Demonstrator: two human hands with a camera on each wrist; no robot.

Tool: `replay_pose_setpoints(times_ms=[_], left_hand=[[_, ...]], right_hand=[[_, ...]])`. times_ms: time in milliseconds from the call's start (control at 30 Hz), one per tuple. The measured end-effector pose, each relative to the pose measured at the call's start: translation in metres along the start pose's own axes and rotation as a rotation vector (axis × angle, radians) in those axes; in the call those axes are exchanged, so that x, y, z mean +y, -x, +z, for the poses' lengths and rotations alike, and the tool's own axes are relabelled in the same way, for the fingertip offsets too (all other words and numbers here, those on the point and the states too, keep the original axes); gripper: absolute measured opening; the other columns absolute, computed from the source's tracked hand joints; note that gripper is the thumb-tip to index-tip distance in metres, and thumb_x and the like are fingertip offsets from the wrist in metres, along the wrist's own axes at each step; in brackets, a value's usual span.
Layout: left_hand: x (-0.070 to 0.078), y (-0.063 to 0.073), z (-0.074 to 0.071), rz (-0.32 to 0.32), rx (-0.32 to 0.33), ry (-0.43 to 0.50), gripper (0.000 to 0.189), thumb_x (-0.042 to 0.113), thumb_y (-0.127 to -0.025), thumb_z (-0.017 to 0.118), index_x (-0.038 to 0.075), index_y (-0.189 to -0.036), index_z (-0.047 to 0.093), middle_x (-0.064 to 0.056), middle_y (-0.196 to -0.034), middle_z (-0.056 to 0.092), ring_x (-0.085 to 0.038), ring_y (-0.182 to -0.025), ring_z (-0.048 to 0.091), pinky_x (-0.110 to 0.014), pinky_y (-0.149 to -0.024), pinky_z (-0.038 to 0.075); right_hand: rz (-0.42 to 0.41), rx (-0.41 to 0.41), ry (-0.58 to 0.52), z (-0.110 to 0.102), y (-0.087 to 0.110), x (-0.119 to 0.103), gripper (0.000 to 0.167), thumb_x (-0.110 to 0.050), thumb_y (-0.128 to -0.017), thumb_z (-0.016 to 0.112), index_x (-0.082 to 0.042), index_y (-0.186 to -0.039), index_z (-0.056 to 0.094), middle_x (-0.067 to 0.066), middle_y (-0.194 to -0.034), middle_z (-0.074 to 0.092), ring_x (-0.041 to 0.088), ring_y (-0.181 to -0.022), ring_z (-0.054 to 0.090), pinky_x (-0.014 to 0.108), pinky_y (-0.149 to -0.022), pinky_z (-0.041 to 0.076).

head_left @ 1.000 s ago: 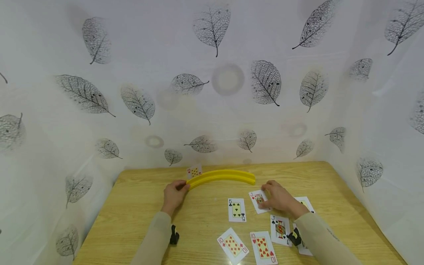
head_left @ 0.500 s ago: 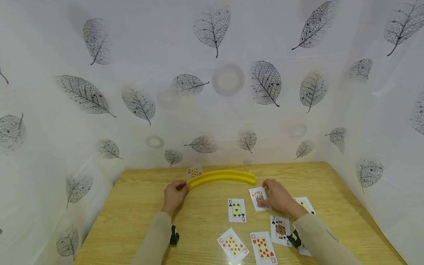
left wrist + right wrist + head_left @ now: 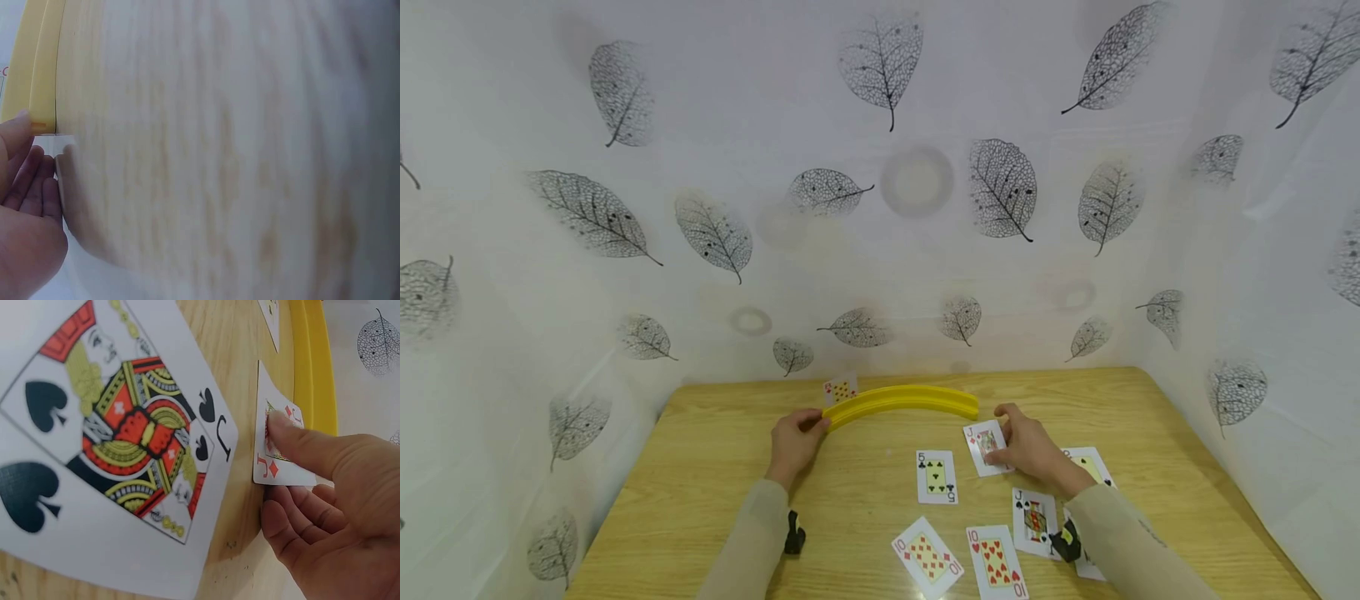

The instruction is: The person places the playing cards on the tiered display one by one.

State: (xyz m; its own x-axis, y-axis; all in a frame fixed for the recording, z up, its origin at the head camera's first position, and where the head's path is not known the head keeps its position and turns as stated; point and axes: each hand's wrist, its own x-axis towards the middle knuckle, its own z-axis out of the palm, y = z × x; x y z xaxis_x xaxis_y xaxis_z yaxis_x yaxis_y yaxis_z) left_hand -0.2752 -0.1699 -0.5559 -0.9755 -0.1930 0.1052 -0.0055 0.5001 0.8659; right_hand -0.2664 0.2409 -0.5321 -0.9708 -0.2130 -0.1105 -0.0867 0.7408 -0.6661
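Note:
A curved yellow card holder lies near the back of the table, a red-pip playing card upright at its left end. My left hand pinches that left end; in the left wrist view the thumb lies on the yellow plastic. Near the holder's right end, my right hand holds a jack of diamonds. In the right wrist view the thumb presses on the face of this jack, the other fingers curl behind it, and the card tilts up from the wood.
Face up on the wooden table lie a five of clubs, a ten of diamonds, a ten of hearts and a jack of spades. More cards lie partly under the right forearm. A leaf-print curtain surrounds the table.
The jack of diamonds has tilted up and shifted slightly away from me in the right hand. My left hand has stayed at the holder's end.

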Motion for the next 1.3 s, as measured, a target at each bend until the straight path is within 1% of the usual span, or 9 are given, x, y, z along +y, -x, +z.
replay_pose_setpoints(times_ms=[133, 233, 500, 733, 900, 967, 1133, 1233, 1300], left_hand=[[0.000, 0.001, 0.000, -0.001, 0.001, 0.001, 0.024, 0.013, -0.097, 0.077, -0.003, -0.115, 0.076, -0.022, -0.123, 0.074, -0.039, -0.116, 0.069, -0.053, -0.105, 0.056], [-0.001, 0.000, 0.001, -0.005, 0.006, 0.009, 0.024, 0.012, -0.097, 0.077, -0.003, -0.115, 0.076, -0.022, -0.123, 0.075, -0.038, -0.114, 0.069, -0.052, -0.104, 0.057], [-0.002, -0.002, 0.001, -0.018, 0.004, 0.016, 0.024, 0.013, -0.096, 0.078, -0.002, -0.115, 0.077, -0.021, -0.123, 0.075, -0.037, -0.114, 0.069, -0.052, -0.104, 0.057], [-0.002, -0.001, 0.001, -0.018, 0.005, 0.006, 0.023, 0.013, -0.096, 0.078, -0.002, -0.114, 0.077, -0.021, -0.121, 0.075, -0.036, -0.112, 0.069, -0.052, -0.101, 0.058], [-0.001, -0.001, 0.000, -0.018, -0.002, 0.005, 0.024, 0.013, -0.096, 0.078, -0.002, -0.114, 0.077, -0.021, -0.121, 0.076, -0.036, -0.112, 0.070, -0.051, -0.101, 0.058], [-0.001, -0.001, 0.000, -0.014, -0.002, 0.000, 0.024, 0.014, -0.096, 0.078, -0.002, -0.115, 0.077, -0.021, -0.121, 0.076, -0.036, -0.112, 0.070, -0.051, -0.102, 0.058], [0.001, 0.000, -0.001, -0.007, 0.000, -0.007, 0.025, 0.014, -0.097, 0.078, -0.002, -0.115, 0.077, -0.021, -0.122, 0.075, -0.038, -0.114, 0.070, -0.052, -0.104, 0.057], [0.001, 0.000, -0.001, -0.007, 0.003, -0.005, 0.025, 0.014, -0.096, 0.078, -0.002, -0.115, 0.077, -0.022, -0.122, 0.075, -0.038, -0.116, 0.069, -0.053, -0.106, 0.056], [0.002, 0.000, 0.000, -0.004, 0.007, -0.002, 0.024, 0.014, -0.096, 0.078, -0.002, -0.114, 0.077, -0.022, -0.122, 0.075, -0.039, -0.115, 0.069, -0.053, -0.106, 0.056]], right_hand=[[-0.018, 0.017, 0.003, -0.002, 0.002, 0.000, 0.059, -0.008, -0.091, 0.081, 0.005, -0.140, 0.051, 0.010, -0.100, 0.071, 0.017, -0.084, 0.063, 0.035, -0.075, 0.055], [-0.029, 0.032, -0.002, -0.004, 0.004, 0.001, 0.050, -0.008, -0.093, 0.079, 0.004, -0.135, 0.056, 0.009, -0.098, 0.070, 0.017, -0.085, 0.064, 0.034, -0.075, 0.055], [-0.093, 0.027, -0.054, -0.010, 0.004, 0.002, 0.043, -0.009, -0.097, 0.075, 0.005, -0.133, 0.057, 0.008, -0.096, 0.069, 0.016, -0.082, 0.057, 0.028, -0.072, 0.049], [-0.139, -0.005, -0.053, -0.013, -0.001, -0.003, 0.016, -0.014, -0.101, 0.070, -0.002, -0.113, 0.069, 0.006, -0.101, 0.071, 0.015, -0.090, 0.059, 0.030, -0.081, 0.051], [-0.148, -0.016, -0.054, -0.012, -0.005, -0.007, 0.019, -0.018, -0.104, 0.067, -0.004, -0.116, 0.071, 0.006, -0.107, 0.073, 0.016, -0.095, 0.062, 0.037, -0.087, 0.054], [-0.156, -0.008, -0.060, -0.012, -0.007, -0.010, 0.019, -0.019, -0.104, 0.067, -0.004, -0.117, 0.071, 0.006, -0.107, 0.074, 0.015, -0.095, 0.063, 0.035, -0.087, 0.054], [-0.186, 0.005, -0.081, -0.012, -0.012, -0.018, 0.016, -0.019, -0.105, 0.067, -0.007, -0.113, 0.072, 0.005, -0.103, 0.077, 0.014, -0.089, 0.067, 0.027, -0.077, 0.055], [-0.212, -0.008, -0.127, -0.011, -0.015, -0.023, 0.015, -0.016, -0.105, 0.066, -0.004, -0.112, 0.071, 0.009, -0.099, 0.078, 0.019, -0.082, 0.070, 0.030, -0.072, 0.060], [-0.221, -0.013, -0.140, -0.010, -0.017, -0.026, 0.014, -0.015, -0.105, 0.065, -0.003, -0.108, 0.069, 0.010, -0.095, 0.077, 0.022, -0.078, 0.071, 0.031, -0.068, 0.060]])
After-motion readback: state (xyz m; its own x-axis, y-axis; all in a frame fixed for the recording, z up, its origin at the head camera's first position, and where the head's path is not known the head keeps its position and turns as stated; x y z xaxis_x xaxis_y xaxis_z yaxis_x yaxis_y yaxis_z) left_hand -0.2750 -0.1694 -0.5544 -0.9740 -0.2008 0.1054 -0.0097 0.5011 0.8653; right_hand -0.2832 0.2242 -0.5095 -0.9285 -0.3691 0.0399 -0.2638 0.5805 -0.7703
